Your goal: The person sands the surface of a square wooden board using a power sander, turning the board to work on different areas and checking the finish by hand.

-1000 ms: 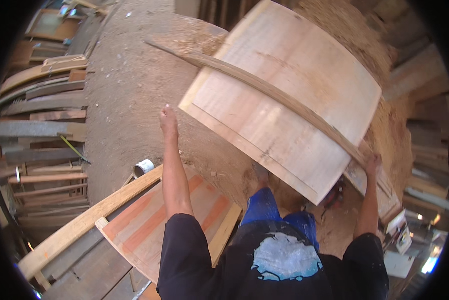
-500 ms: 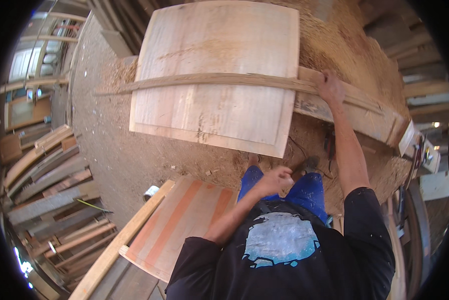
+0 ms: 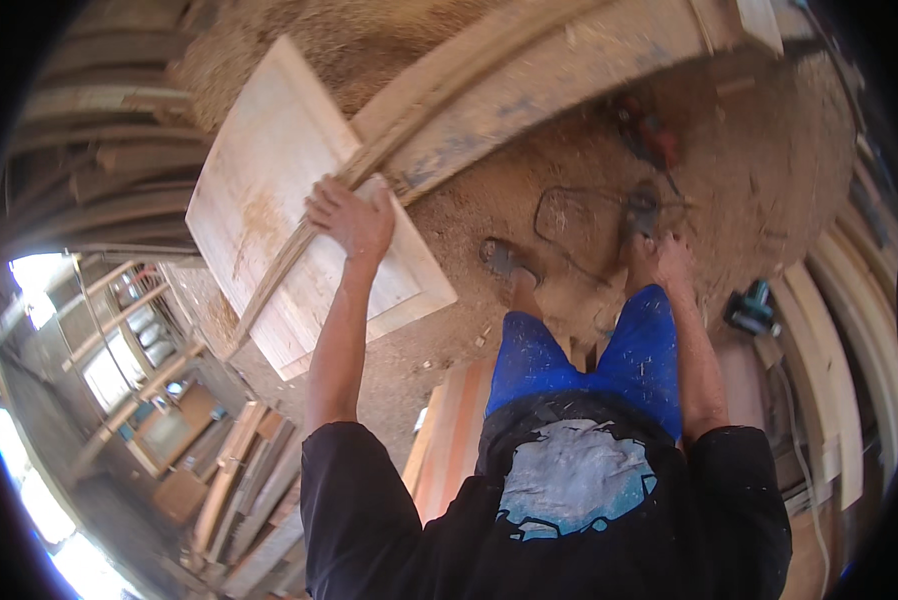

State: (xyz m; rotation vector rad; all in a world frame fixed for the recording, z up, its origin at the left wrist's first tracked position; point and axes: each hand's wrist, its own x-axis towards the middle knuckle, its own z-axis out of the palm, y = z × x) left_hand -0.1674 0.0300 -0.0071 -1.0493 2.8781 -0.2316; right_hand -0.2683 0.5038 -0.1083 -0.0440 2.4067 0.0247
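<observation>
A long narrow wooden strip [image 3: 279, 268] lies across a pale wooden panel [image 3: 269, 150] with raised border edges. My left hand [image 3: 354, 218] grips the strip over the panel, its fingers across the wood and its thumb apart. Under the panel and strip runs a thick wooden beam [image 3: 559, 90]. My right hand [image 3: 672, 262] hangs low beside my right shin, above the floor; its fingers are blurred and partly lost against the leg. Beyond it on the floor lies a red and black power tool [image 3: 654, 140].
A dark cord [image 3: 539, 215] loops on the dusty floor near my feet. A teal and black tool [image 3: 752, 308] sits at the right by curved boards [image 3: 819, 340]. An orange-striped panel [image 3: 449, 430] is at my left side. Sawdust [image 3: 299, 40] is heaped behind the panel.
The view has swung to the right. My right hand has left the strip and dropped beside my leg. My left hand has gone from before my body onto the strip.
</observation>
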